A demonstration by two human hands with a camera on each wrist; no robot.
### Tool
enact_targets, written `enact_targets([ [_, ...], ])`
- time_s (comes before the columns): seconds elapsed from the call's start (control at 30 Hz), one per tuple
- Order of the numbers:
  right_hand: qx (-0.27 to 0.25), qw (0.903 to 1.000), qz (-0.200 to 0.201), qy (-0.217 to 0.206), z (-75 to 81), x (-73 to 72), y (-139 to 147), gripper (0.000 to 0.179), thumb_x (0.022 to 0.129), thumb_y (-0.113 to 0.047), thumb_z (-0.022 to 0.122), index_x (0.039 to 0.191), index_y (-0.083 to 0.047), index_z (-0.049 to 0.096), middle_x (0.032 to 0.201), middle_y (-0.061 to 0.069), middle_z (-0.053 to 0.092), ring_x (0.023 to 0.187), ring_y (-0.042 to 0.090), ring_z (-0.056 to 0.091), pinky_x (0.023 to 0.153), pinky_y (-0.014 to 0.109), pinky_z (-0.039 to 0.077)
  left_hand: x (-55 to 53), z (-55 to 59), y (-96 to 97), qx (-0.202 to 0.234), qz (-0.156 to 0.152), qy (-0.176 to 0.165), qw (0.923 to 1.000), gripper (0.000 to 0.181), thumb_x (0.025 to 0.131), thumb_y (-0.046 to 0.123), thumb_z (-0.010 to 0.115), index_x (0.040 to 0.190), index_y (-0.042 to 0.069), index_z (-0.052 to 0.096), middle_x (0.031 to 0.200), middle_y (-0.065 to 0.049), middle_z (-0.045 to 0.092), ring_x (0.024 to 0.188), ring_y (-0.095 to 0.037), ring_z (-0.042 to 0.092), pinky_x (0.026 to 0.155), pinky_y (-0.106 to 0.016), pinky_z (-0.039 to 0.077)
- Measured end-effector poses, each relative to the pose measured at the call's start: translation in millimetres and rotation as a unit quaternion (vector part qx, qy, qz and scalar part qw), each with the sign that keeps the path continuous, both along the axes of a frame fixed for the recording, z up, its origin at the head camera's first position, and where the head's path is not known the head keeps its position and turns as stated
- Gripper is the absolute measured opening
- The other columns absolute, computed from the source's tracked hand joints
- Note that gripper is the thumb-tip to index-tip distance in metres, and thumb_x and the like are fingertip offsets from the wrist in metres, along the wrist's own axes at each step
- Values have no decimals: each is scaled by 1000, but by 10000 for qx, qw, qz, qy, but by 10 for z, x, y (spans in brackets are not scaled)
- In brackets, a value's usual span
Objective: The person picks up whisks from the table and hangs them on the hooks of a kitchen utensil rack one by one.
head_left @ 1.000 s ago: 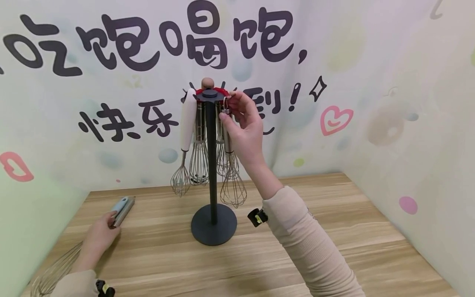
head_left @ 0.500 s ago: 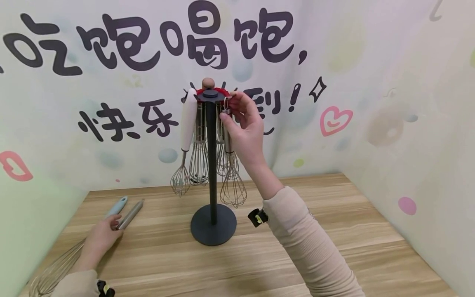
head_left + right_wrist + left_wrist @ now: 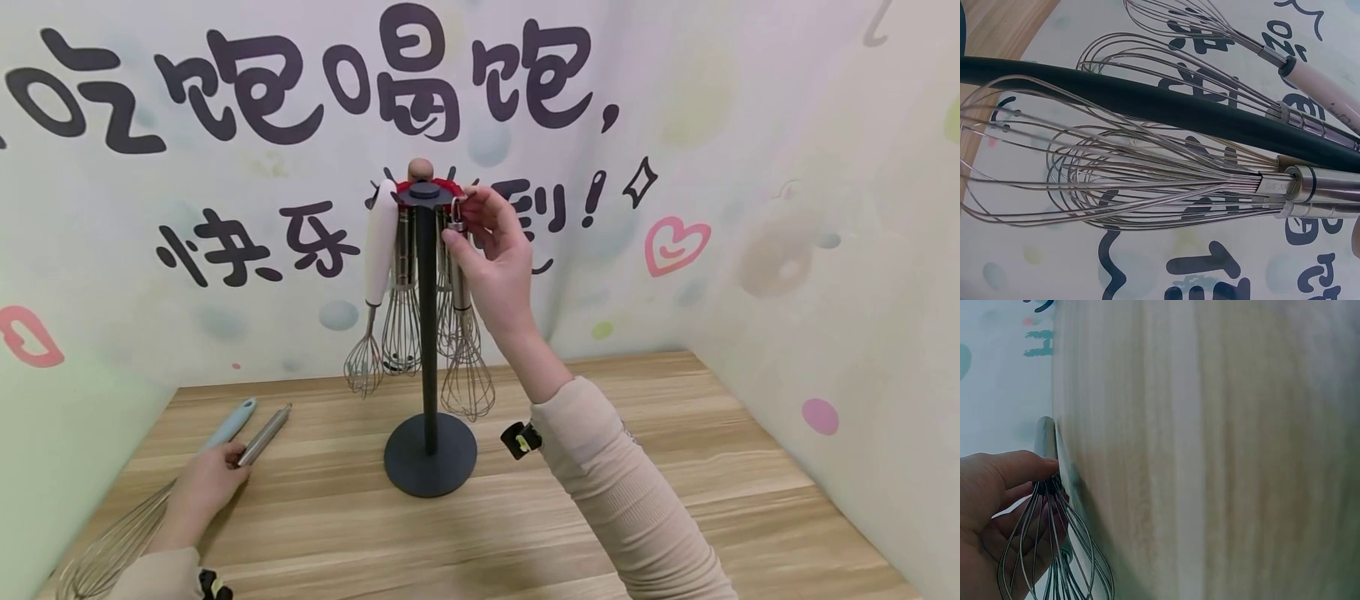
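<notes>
My left hand [image 3: 206, 483], low on the left, pinches a steel-handled whisk [image 3: 264, 435] near the table. In the left wrist view, thumb and fingers close around it where the wires [image 3: 1054, 519] meet the handle. Alongside lies a light-blue-handled whisk [image 3: 232, 422], its lower part hidden by the hand. My right hand [image 3: 498, 267] is raised to the top of a black stand [image 3: 429, 333]. Its thumb and fingers pinch another steel-handled whisk [image 3: 460, 287] by the hanging loop. The right wrist view shows that whisk's wires [image 3: 1166, 181] beside the pole [image 3: 1147, 100].
Several other whisks hang on the stand, among them a white-handled one [image 3: 381, 246]. A wooden knob [image 3: 420, 169] and red material [image 3: 450, 185] show at its top. The round base [image 3: 431, 479] stands on the wooden table [image 3: 637, 500]; a printed curtain [image 3: 750, 167] rises behind.
The left-side steel handle has shifted right, apart from the light-blue handle, and my left fingers have settled around it. My right hand stays at the stand's top; the whisk there has swung slightly left.
</notes>
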State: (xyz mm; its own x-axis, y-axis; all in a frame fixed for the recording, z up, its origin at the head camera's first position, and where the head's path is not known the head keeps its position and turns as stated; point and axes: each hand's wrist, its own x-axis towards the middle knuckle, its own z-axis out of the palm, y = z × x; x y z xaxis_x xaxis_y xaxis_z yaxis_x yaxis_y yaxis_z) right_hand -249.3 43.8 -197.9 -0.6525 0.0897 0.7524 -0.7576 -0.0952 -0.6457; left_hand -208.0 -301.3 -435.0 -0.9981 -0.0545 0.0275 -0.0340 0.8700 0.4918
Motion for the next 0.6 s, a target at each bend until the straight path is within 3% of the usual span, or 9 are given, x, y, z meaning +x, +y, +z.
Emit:
enact_targets([
  [0.17,13,10000,25,-53,8,9,-10,44,82,13,63,124,10,49,117,23,55,100,6,54,95,22,49,22,40,-20,157,155,-135,9997,48,87,8,56,126,-18,47,115,-36,58,91,-39,59,70,-40,50],
  [0.3,11,9999,94,-72,23,22,-26,45,81,13,63,123,9,49,118,22,55,100,6,53,96,23,49,46,97,-16,350,324,-65,9988,50,89,13,54,131,-14,46,120,-37,55,82,-31,57,58,-28,41],
  [0.6,-27,9999,131,-23,41,40,-51,45,79,16,63,122,11,49,117,21,54,98,6,54,96,24,50,86,316,100,791,548,521,9940,47,93,16,54,132,-9,48,120,-36,56,61,-17,45,49,-28,35],
])
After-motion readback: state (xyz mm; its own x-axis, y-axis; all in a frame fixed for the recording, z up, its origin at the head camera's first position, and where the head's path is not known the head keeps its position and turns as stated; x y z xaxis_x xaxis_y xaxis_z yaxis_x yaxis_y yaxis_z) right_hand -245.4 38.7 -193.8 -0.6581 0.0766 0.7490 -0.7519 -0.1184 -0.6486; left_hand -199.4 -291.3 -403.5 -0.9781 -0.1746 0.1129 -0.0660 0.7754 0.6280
